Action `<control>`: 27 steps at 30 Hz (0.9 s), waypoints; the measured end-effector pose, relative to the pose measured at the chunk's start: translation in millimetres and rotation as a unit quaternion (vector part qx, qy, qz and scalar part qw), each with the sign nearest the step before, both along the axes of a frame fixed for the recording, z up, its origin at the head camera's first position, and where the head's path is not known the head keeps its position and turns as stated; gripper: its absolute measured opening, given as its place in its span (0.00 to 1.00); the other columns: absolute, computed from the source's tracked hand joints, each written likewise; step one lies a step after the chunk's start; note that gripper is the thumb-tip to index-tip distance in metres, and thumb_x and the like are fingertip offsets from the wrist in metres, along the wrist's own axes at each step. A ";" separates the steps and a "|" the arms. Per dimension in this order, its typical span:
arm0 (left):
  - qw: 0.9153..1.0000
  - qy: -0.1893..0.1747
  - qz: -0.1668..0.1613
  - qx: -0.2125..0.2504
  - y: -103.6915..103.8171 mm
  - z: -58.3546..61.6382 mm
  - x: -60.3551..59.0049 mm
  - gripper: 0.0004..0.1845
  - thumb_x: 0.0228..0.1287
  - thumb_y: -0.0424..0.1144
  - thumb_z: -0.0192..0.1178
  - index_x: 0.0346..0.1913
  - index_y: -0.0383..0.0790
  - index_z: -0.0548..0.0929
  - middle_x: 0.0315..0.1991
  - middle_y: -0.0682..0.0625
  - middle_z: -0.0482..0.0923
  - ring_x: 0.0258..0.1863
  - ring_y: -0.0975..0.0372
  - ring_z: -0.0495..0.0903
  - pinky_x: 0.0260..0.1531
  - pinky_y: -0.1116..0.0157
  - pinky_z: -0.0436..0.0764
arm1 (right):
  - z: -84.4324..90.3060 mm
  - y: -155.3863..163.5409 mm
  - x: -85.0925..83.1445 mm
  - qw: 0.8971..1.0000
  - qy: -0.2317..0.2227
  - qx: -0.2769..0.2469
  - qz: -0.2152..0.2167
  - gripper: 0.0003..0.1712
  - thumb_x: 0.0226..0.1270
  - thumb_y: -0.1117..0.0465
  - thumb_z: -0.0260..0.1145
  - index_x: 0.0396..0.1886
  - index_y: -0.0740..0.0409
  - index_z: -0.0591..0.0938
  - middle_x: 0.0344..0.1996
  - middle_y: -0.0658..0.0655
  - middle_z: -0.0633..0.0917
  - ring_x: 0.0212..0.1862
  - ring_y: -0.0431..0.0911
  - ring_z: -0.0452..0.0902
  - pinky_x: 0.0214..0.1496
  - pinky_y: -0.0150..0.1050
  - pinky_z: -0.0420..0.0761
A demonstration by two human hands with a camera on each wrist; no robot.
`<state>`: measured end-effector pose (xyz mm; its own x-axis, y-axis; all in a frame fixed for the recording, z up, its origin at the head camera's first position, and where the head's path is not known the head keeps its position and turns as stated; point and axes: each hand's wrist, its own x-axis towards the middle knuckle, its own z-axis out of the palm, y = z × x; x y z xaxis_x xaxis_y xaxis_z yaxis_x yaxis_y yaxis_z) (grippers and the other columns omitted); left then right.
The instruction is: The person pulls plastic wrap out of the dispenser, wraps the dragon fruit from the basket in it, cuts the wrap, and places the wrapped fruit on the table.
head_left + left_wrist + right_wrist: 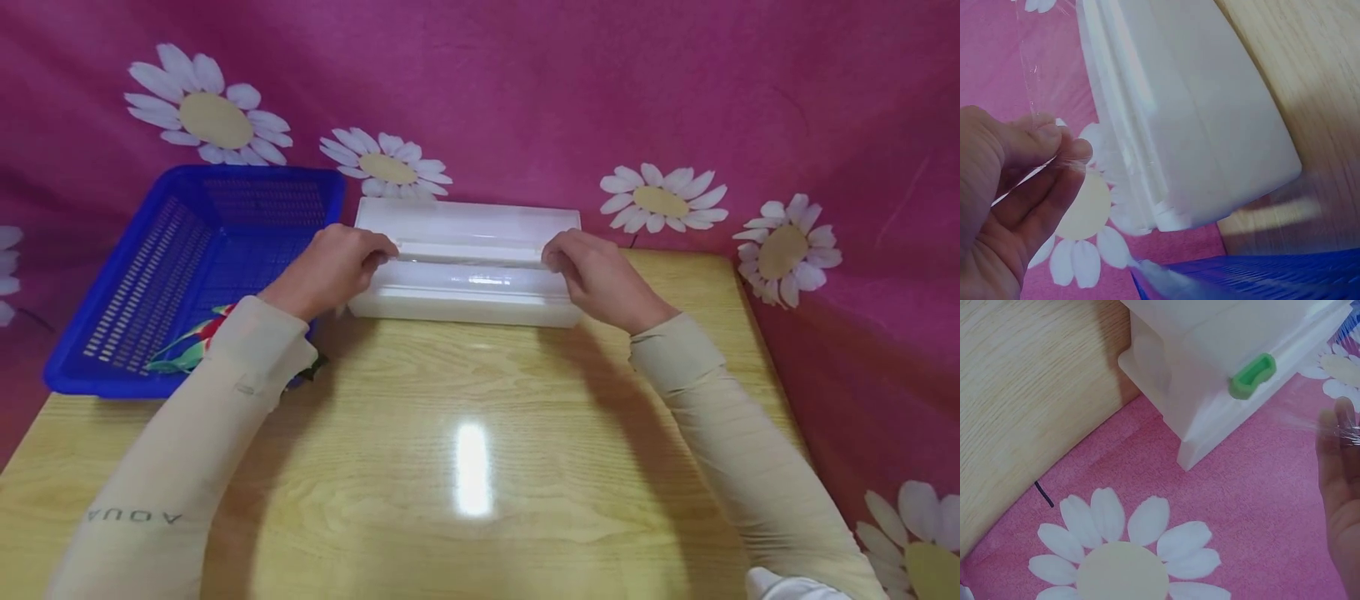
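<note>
Clear cling film (1054,164) drawn from a white plastic wrap dispenser (465,262) at the wooden table's (465,450) 12 o'clock edge. Pinched at one corner by left hand (330,267), at the other by right hand (600,275), hands well apart. Green slide cutter (1252,376) on the dispenser. At 10 o'clock, blue plastic basket (187,267); behind, pink daisy-print cloth (525,83).

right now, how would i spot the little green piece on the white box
Find the long white dispenser box at the far edge of the wooden table. On its right end sits a small green slider, the only green part on it.
</note>
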<state>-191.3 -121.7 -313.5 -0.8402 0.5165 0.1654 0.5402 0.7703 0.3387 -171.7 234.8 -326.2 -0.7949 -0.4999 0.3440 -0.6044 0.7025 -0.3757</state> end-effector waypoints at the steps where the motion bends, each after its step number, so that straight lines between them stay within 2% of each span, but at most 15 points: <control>1: 1.000 0.002 -0.001 0.002 -0.4 1.1 0.2 0.12 0.72 0.27 0.57 0.50 0.33 0.89 0.48 0.38 0.90 0.49 0.47 0.89 0.56 0.48 0.85 | 1.0 0.2 0.4 1.000 0.004 -0.001 0.001 0.07 0.73 0.74 0.57 0.42 0.66 0.82 0.37 0.62 0.86 0.41 0.53 0.83 0.48 0.48 0.85; 8: 1.000 0.021 -0.005 0.013 -2.7 7.5 1.5 0.14 0.71 0.24 0.54 0.50 0.32 0.89 0.48 0.37 0.90 0.49 0.46 0.89 0.55 0.47 0.85 | 7.9 1.4 4.0 1.000 0.019 -0.005 0.002 0.07 0.73 0.74 0.58 0.42 0.66 0.82 0.36 0.61 0.85 0.40 0.51 0.83 0.46 0.46 0.85; 16: 0.999 0.042 -0.010 0.019 -4.0 14.0 6.6 0.14 0.70 0.24 0.55 0.49 0.33 0.89 0.45 0.38 0.91 0.45 0.47 0.89 0.53 0.47 0.86 | 14.8 2.7 9.5 0.999 0.034 -0.014 -0.001 0.08 0.72 0.75 0.58 0.41 0.66 0.82 0.35 0.60 0.85 0.39 0.51 0.83 0.46 0.47 0.85; 23: 0.999 0.033 -0.002 0.020 -5.1 24.0 14.6 0.15 0.69 0.22 0.54 0.50 0.33 0.89 0.46 0.37 0.90 0.45 0.47 0.89 0.54 0.48 0.86 | 23.6 2.6 14.2 1.000 0.027 -0.004 -0.004 0.07 0.75 0.72 0.58 0.43 0.65 0.82 0.37 0.60 0.86 0.39 0.52 0.83 0.48 0.48 0.85; 27: 0.999 0.040 -0.006 0.022 -6.3 28.4 17.8 0.15 0.70 0.22 0.54 0.50 0.32 0.89 0.46 0.38 0.90 0.46 0.47 0.89 0.54 0.48 0.86 | 28.7 2.0 17.1 0.999 0.031 -0.007 -0.005 0.07 0.76 0.72 0.58 0.43 0.65 0.82 0.37 0.60 0.86 0.39 0.51 0.82 0.46 0.47 0.84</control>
<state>-173.5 -128.0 -285.1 -0.8174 0.5168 0.2546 0.5757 0.7495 0.3269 -154.6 236.8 -297.4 -0.7761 -0.4878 0.3997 -0.6206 0.7034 -0.3466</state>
